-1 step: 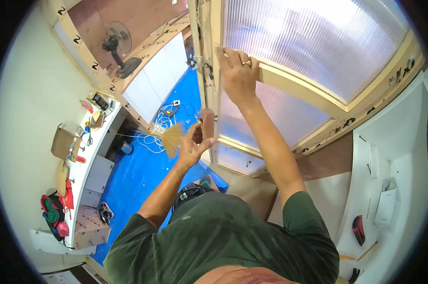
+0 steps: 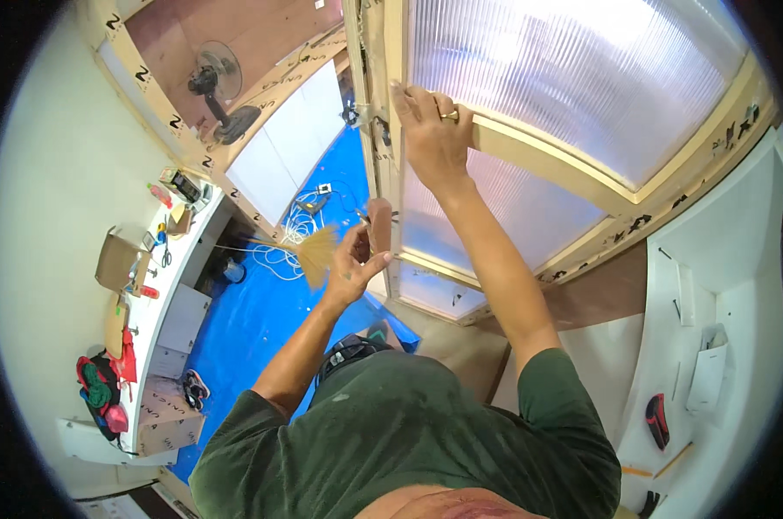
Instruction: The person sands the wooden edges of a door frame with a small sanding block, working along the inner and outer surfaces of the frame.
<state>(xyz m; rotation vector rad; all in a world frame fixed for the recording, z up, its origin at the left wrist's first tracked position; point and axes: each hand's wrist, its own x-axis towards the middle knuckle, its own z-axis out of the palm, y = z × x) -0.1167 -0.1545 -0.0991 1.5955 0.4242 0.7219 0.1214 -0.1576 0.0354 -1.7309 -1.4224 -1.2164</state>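
Note:
A wooden frame point(image 2: 530, 160) with ribbed translucent panels point(image 2: 573, 78) stands upright before me. My right hand point(image 2: 435, 138), a ring on one finger, lies over its left upright, where a crossbar meets it. The fingers curl toward the edge and the thumb side is hidden. Lower down, my left hand point(image 2: 352, 266) grips a flat reddish-brown piece point(image 2: 379, 227) between thumb and fingers. That piece is beside the frame's edge; whether it touches the wood I cannot tell, nor what it is made of.
A straw broom point(image 2: 314, 255), white cable point(image 2: 292, 233) and blue sheet point(image 2: 236, 333) are at lower left. Left stands a counter point(image 2: 162, 294) with an open carton point(image 2: 119, 261) and scissors. Beyond is a fan point(image 2: 218, 82). White shelving point(image 2: 668, 346) with a red-black tool point(image 2: 657, 421) stands right.

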